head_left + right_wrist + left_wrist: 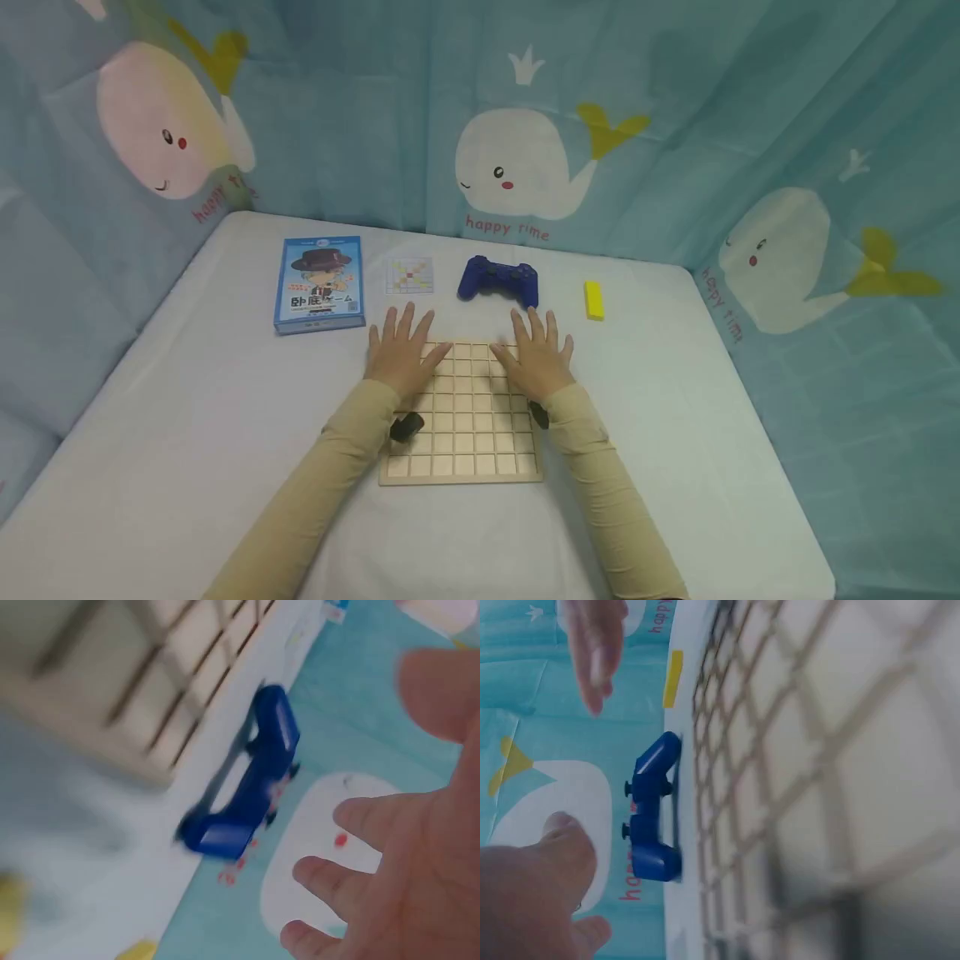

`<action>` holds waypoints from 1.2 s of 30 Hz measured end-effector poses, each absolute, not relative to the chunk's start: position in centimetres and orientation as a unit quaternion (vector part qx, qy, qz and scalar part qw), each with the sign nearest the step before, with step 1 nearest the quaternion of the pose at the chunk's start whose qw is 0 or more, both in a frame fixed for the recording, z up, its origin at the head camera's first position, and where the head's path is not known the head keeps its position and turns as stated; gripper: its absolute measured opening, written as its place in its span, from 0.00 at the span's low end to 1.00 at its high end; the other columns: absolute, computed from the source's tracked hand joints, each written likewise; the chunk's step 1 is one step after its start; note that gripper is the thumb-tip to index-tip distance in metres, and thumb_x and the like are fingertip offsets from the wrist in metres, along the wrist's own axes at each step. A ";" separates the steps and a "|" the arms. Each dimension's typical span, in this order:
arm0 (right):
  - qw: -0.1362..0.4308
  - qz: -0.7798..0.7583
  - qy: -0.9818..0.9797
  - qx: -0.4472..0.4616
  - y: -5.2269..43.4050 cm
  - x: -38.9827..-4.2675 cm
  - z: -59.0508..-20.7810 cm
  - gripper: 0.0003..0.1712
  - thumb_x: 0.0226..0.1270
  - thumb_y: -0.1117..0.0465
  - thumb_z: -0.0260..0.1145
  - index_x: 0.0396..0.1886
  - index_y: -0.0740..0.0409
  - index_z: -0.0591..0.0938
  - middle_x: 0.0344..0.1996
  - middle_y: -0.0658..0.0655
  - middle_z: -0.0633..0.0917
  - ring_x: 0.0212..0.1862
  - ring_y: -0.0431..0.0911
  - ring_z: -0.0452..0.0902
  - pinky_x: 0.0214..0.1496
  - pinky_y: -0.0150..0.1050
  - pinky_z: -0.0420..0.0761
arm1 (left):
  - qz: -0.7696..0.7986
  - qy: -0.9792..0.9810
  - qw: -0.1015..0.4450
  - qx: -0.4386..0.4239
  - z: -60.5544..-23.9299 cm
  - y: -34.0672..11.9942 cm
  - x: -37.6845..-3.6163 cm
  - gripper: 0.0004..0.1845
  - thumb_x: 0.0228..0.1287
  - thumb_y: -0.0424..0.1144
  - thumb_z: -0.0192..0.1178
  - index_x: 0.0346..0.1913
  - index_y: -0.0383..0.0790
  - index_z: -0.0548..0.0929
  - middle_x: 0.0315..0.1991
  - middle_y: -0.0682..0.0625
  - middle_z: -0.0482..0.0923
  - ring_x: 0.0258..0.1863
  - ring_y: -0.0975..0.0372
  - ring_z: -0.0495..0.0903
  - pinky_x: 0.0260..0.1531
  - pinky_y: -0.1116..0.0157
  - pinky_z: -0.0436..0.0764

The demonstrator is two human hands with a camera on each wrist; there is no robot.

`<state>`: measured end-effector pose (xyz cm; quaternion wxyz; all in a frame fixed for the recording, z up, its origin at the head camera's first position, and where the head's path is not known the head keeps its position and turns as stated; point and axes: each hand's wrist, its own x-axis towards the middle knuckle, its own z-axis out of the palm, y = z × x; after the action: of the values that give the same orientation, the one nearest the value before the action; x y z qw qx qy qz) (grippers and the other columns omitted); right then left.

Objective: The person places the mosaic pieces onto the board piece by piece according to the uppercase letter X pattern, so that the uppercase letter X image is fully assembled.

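Observation:
A pale wooden board [464,443] with a square grid of recessed cells lies in the middle of the white table. Over its far left corner, my left hand [400,360] is spread palm down, fingers extended and holding nothing. My right hand [540,367] takes a matching pose above the far right corner. In the wrist views, the left hand [540,892] and right hand [412,877] appear raised off the surface. Just beyond the fingertips sits a blue game controller [498,282], untouched. Both forearms partly cover the board's sides.
Back left on the table is a blue box [321,285] with a cartoon figure. Beside it lies a small printed grid card [409,275]. A yellow block [594,300] stands right of the controller. Blue whale-print curtains [360,108] hang along the back and sides.

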<state>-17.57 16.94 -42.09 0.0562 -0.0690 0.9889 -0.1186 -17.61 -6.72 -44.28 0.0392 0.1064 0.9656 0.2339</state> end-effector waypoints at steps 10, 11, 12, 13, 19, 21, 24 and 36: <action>0.040 -0.191 0.981 0.015 23.9 -11.4 -42.3 0.36 0.67 0.47 0.62 0.68 0.63 0.67 0.58 0.69 0.74 0.59 0.62 0.72 0.58 0.59 0.74 | 0.283 0.941 0.062 0.176 -47.3 -13.1 -11.7 0.38 0.69 0.57 0.51 0.74 0.42 0.55 0.76 0.36 0.42 0.74 0.40 0.39 0.70 0.38 0.38; 0.049 -0.203 0.978 0.027 24.4 -10.9 -42.4 0.35 0.67 0.48 0.63 0.66 0.64 0.68 0.57 0.69 0.75 0.57 0.62 0.73 0.57 0.58 0.75 | 0.288 0.938 0.061 0.181 -47.4 -13.4 -11.7 0.37 0.69 0.57 0.52 0.74 0.42 0.56 0.76 0.37 0.42 0.74 0.40 0.39 0.70 0.38 0.37; 0.059 -0.209 0.975 0.034 24.9 -10.4 -42.4 0.35 0.67 0.49 0.63 0.65 0.65 0.69 0.56 0.69 0.76 0.56 0.61 0.74 0.57 0.57 0.76 | 0.293 0.937 0.058 0.183 -47.6 -13.6 -11.7 0.37 0.68 0.57 0.53 0.74 0.43 0.58 0.76 0.37 0.43 0.74 0.41 0.39 0.69 0.38 0.37; 0.068 -0.213 0.974 0.042 25.2 -10.0 -42.5 0.35 0.65 0.49 0.65 0.65 0.65 0.69 0.55 0.68 0.77 0.55 0.61 0.75 0.56 0.57 0.77 | 0.296 0.936 0.052 0.183 -47.6 -13.8 -11.8 0.37 0.67 0.57 0.54 0.73 0.43 0.59 0.76 0.37 0.44 0.74 0.41 0.40 0.69 0.38 0.38; 0.102 -0.224 0.967 0.060 26.1 -8.5 -42.8 0.33 0.59 0.58 0.70 0.62 0.63 0.72 0.52 0.65 0.78 0.51 0.57 0.76 0.53 0.55 0.78 | 0.293 0.938 0.018 0.184 -47.8 -14.2 -12.4 0.37 0.65 0.59 0.56 0.71 0.44 0.63 0.75 0.37 0.49 0.74 0.41 0.43 0.69 0.38 0.42; 0.095 -0.226 0.968 0.054 26.5 -8.0 -43.0 0.29 0.59 0.62 0.70 0.60 0.64 0.74 0.51 0.65 0.78 0.51 0.56 0.76 0.53 0.55 0.78 | 0.293 0.938 0.015 0.186 -47.9 -14.0 -12.5 0.37 0.64 0.58 0.57 0.70 0.43 0.64 0.74 0.36 0.50 0.74 0.41 0.45 0.69 0.39 0.43; 0.076 -0.226 0.970 0.035 27.5 -7.1 -43.6 0.23 0.60 0.66 0.67 0.56 0.65 0.76 0.49 0.64 0.79 0.50 0.56 0.77 0.53 0.54 0.78 | 0.292 0.937 0.021 0.190 -48.3 -13.6 -12.4 0.38 0.64 0.58 0.57 0.71 0.42 0.63 0.74 0.35 0.51 0.74 0.41 0.45 0.70 0.40 0.43; 0.010 -0.231 0.973 -0.022 26.3 -7.1 -41.7 0.21 0.62 0.67 0.65 0.53 0.71 0.73 0.45 0.66 0.78 0.47 0.56 0.76 0.49 0.51 0.80 | 0.322 0.925 0.037 0.196 -49.5 -12.8 -12.9 0.30 0.70 0.51 0.52 0.70 0.41 0.64 0.74 0.40 0.53 0.74 0.44 0.46 0.70 0.41 0.44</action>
<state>-7.08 26.27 -41.71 0.0101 -0.0215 0.9728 -0.2306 -12.94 -12.83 -49.47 0.0375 0.1956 0.9255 0.3222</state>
